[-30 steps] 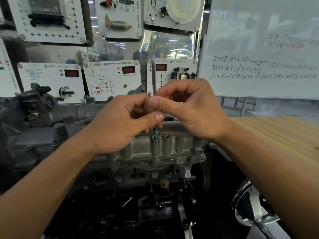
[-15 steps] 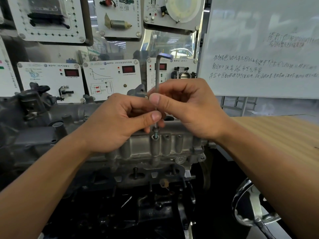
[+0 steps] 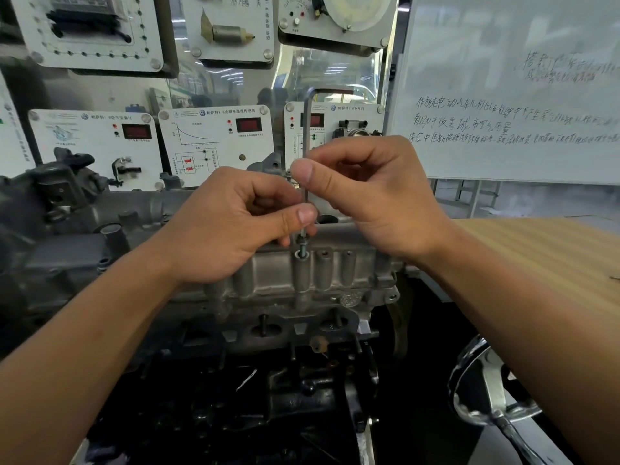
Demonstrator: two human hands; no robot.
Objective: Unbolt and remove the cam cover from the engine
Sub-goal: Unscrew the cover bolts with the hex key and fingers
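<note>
A grey metal cam cover (image 3: 335, 273) tops the engine in front of me, with a row of tube-like bolt bosses along its near side. An L-shaped hex key (image 3: 306, 135) stands upright in a bolt (image 3: 302, 250) that sticks partly out of one boss. My left hand (image 3: 231, 226) pinches the key's lower shaft between thumb and fingers just above the bolt. My right hand (image 3: 365, 193) pinches the shaft higher up, thumb in front. The key's short arm points right at the top.
Sensor display panels (image 3: 214, 142) hang on a board behind the engine. A whiteboard (image 3: 510, 95) with handwriting fills the upper right. A wooden tabletop (image 3: 536, 256) lies to the right. A chromed metal part (image 3: 483, 397) sits low right. Dark engine parts (image 3: 268, 397) fill the space below.
The hex key has turned: its short arm, unseen at first, now points right. The bolt stands a little higher out of its boss. Both hands stay on the shaft.
</note>
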